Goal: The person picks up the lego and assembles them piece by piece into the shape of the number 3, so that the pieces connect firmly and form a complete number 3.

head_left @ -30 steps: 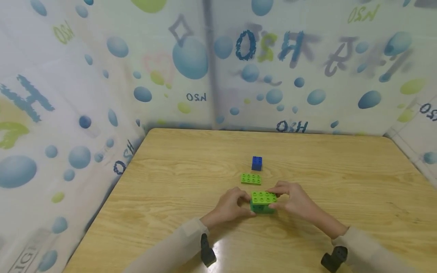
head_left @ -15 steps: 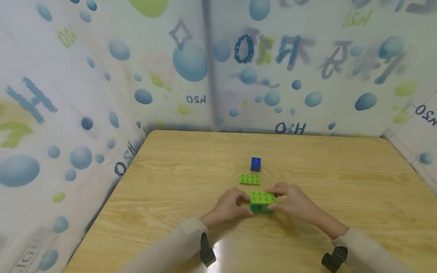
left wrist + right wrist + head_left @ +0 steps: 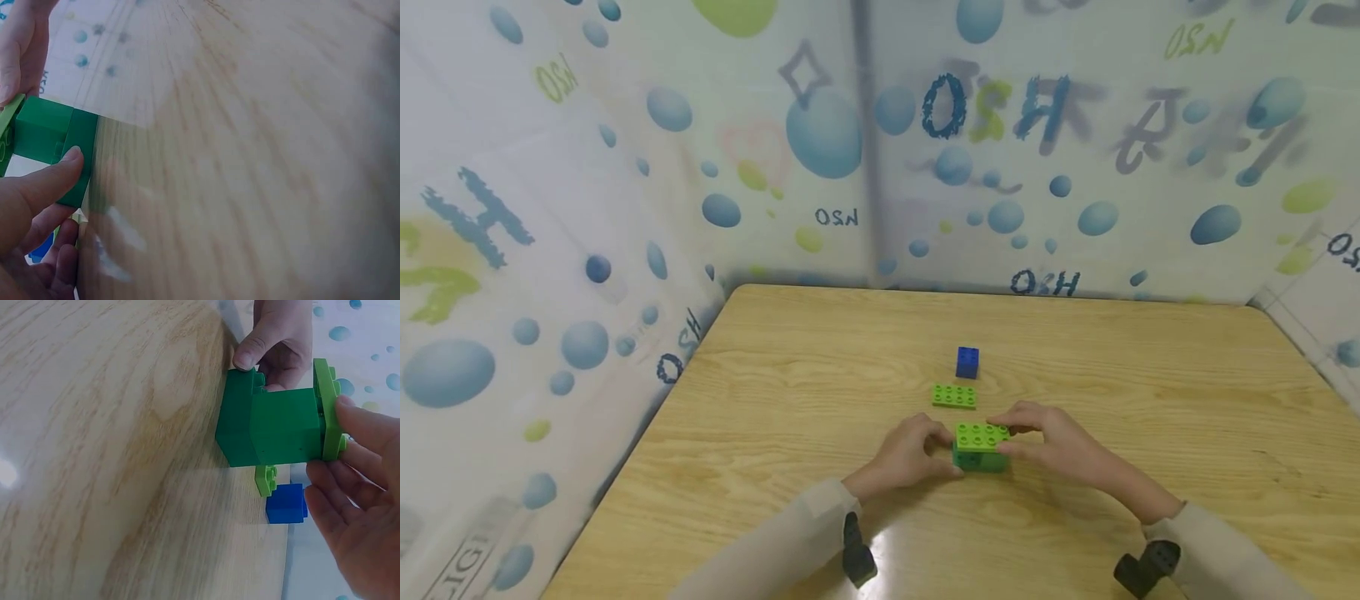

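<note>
Table [image 3: 775, 375]: brick stack [image 3: 979, 448] unmoved; right hand [image 3: 1057, 443] pinches higher.

In the left wrist view, the blue block [image 3: 41, 249] is partly hidden behind the left fingers [image 3: 49, 223], the upper green plate [image 3: 9, 123] is cut off by the left edge, and the desk [image 3: 269, 187] is blurred. In the head view, both sleeves [image 3: 786, 531] and the desk's near side are cut off below.

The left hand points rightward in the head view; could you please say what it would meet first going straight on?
The left hand would probably first meet the bottom dark green rectangular plastic brick, which its thumb touches; depth beyond is unclear.
</note>
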A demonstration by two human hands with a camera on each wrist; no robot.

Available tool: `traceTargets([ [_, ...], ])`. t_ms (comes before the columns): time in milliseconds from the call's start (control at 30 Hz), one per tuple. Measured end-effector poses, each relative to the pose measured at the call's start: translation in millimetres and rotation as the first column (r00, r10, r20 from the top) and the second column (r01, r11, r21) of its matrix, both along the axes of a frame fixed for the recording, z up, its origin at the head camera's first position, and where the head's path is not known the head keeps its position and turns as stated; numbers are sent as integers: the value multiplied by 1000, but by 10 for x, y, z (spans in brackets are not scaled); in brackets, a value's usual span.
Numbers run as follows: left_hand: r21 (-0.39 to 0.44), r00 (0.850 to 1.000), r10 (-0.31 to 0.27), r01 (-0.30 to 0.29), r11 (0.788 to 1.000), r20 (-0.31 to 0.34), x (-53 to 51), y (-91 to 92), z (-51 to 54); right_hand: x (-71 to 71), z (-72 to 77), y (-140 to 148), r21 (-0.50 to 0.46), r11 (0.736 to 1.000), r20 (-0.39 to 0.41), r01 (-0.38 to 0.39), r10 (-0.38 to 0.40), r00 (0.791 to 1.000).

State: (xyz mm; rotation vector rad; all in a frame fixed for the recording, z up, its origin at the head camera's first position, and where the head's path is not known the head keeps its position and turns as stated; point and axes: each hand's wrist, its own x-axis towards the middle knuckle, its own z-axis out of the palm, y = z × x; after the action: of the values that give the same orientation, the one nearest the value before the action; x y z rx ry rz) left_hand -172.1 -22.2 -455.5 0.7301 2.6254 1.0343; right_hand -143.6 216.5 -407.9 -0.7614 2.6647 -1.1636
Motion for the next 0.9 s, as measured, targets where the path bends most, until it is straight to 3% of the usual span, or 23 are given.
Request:
traceTargets([
  [267, 4, 1000, 9, -9, 1000, -2, 14, 3, 23, 10, -17, -57, -87, 992, 10, 90, -89, 996],
  [467, 1, 1000, 7, -7, 1000, -3, 1, 13, 17, 59, -30, -98, -101, 983, 26, 156, -154, 988],
  [900, 30, 1000, 5, -5, 1000, 16, 6, -3, 40, 39, -6, -99, -120, 983, 61, 140, -133, 989],
])
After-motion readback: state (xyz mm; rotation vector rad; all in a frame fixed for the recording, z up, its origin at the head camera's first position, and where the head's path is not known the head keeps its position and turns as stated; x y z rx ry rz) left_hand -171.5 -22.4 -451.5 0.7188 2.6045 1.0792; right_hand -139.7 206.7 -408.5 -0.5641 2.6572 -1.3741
